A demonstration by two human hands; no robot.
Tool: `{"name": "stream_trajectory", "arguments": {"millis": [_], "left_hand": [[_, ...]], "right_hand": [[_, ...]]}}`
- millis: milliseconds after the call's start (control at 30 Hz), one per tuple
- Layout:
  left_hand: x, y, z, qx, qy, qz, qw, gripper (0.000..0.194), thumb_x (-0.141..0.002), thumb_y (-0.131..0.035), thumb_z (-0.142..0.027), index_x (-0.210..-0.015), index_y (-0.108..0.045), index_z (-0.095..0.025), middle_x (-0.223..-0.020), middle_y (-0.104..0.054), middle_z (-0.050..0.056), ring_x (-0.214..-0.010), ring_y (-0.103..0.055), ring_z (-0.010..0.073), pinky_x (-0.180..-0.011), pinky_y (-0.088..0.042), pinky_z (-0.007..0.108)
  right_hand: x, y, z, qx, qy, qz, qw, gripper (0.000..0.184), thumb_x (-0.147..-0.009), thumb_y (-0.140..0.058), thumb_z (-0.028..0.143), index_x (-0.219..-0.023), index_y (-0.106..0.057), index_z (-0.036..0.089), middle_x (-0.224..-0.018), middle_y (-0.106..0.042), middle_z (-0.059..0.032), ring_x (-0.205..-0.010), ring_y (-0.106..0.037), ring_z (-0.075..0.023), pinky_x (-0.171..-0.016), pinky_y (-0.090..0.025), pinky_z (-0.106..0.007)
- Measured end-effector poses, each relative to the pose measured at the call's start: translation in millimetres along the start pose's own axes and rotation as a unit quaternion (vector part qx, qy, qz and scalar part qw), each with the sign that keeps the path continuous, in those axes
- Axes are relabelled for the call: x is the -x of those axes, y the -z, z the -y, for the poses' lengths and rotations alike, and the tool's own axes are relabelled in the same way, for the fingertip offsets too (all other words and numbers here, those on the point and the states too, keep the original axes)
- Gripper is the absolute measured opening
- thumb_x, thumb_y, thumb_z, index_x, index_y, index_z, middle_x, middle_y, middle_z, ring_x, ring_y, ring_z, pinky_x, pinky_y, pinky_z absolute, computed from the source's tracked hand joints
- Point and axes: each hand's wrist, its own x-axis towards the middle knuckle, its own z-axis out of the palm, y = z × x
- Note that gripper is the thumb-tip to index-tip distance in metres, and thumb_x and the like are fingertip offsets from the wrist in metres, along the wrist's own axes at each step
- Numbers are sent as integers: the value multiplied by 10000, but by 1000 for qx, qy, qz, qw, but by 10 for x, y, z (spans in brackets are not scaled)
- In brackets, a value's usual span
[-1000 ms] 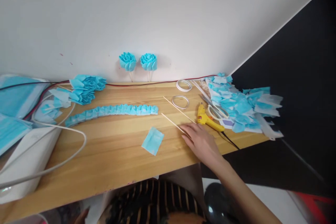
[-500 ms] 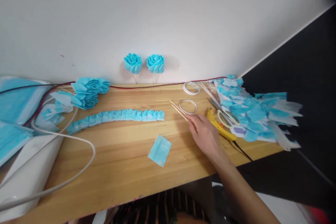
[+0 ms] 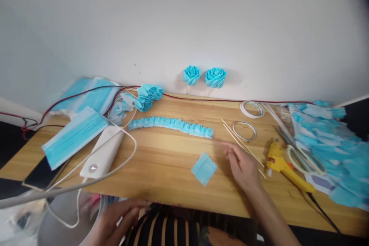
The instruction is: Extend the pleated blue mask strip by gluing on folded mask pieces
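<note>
Here's the right hand [image 3: 242, 167], right of centre, fingers bent, beside the flat, light-blue fabric square [image 3: 204, 169] at lower centre; left hand [image 3: 117, 217], bottom left. Can't tell if either grips anything. The square looks feather-light, limp, creasable: best pinched by a corner.

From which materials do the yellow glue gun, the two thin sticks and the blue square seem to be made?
Glue gun: probably hard plastic, from its smooth yellow body. Thin sticks: likely wood or bamboo, matte, judging by the pale tan colour. Blue square: perhaps nonwoven cloth, looking thin and matte; paper is possible.
</note>
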Motion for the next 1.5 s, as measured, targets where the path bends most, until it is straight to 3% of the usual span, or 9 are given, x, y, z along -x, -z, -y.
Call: {"name": "stream_trajectory", "arguments": {"millis": [167,300,433,600,800,933,1100,1333,1500], "left_hand": [[-633,35,-204,-27,-83,-98,991,366,-941,-488,-369,-1266,-635,-288,-1322,-659,60,-1252,-588,270,-1089,-455,424],[-988,6,-106,-34,-45,-190,980,429,-954,-449,-371,-1339,-555,-216,-1436,-554,113,-1363,-474,295,-1160,-349,505],[-1088,41,-50,-75,-62,-229,969,463,-951,-448,-367,-1376,-509,-195,-1515,-448,131,-1429,-369,310,-1203,-238,532],[-1174,120,-101,-104,-60,-245,962,486,-943,-446,-344,-1412,-478,-221,-1549,-399,101,-1462,-299,329,-1212,-208,539],[-1310,156,-66,-76,-27,-255,964,540,-933,-452,-370,-1448,-447,-208,-1552,-400,106,-1460,-307,326,-1219,-198,511],[-1389,165,-8,-56,-36,-261,963,528,-918,-461,-378,-1420,-479,-217,-1504,-469,101,-1426,-374,307,-1205,-243,506],[-1535,63,-16,-18,-57,-222,973,528,-908,-480,-390,-1399,-491,-196,-1521,-453,128,-1426,-386,290,-1197,-267,498],[-2346,-158,-351,-86,-149,-109,979,484,-896,-458,-310,-1340,-553,-142,-1465,-514,173,-1393,-441,287,-1156,-346,481],[-2984,-66,-640,-114,-161,-160,967,448,-881,-434,-181,-1285,-589,-65,-1485,-471,216,-1435,-364,321,-1179,-294,501]], "right_hand": [[56,-19,-10,-33,-36,-8,999,314,-973,-390,319,-1176,-607,216,-730,-687,-22,-657,-672,-202,-655,-538,-339],[69,26,-92,-25,-45,-34,998,334,-967,-430,329,-1238,-569,194,-903,-721,-74,-791,-699,-216,-747,-557,-362],[-75,139,-96,17,7,13,1000,408,-951,-483,308,-1341,-495,189,-1111,-696,-115,-1030,-664,-256,-913,-527,-451],[-537,89,120,52,122,118,984,599,-890,-611,294,-1444,-400,208,-1380,-571,-138,-1257,-539,-294,-1041,-444,-503],[-1024,-250,410,56,217,209,952,715,-813,-721,244,-1455,-407,205,-1384,-569,-136,-1252,-525,-291,-1035,-431,-463],[-1061,-354,421,50,237,230,943,662,-843,-690,224,-1450,-424,198,-1354,-593,-122,-1224,-540,-268,-1039,-425,-434],[-885,-185,224,69,204,219,952,624,-864,-627,168,-1451,-427,230,-1369,-590,-104,-1233,-543,-264,-1048,-416,-440],[-695,92,-70,132,128,175,967,542,-882,-577,178,-1410,-458,192,-1307,-628,-113,-1171,-579,-285,-1006,-443,-442],[-969,-107,76,128,133,181,966,559,-894,-554,157,-1438,-426,147,-1290,-631,-159,-1162,-584,-283,-999,-445,-429]]}}
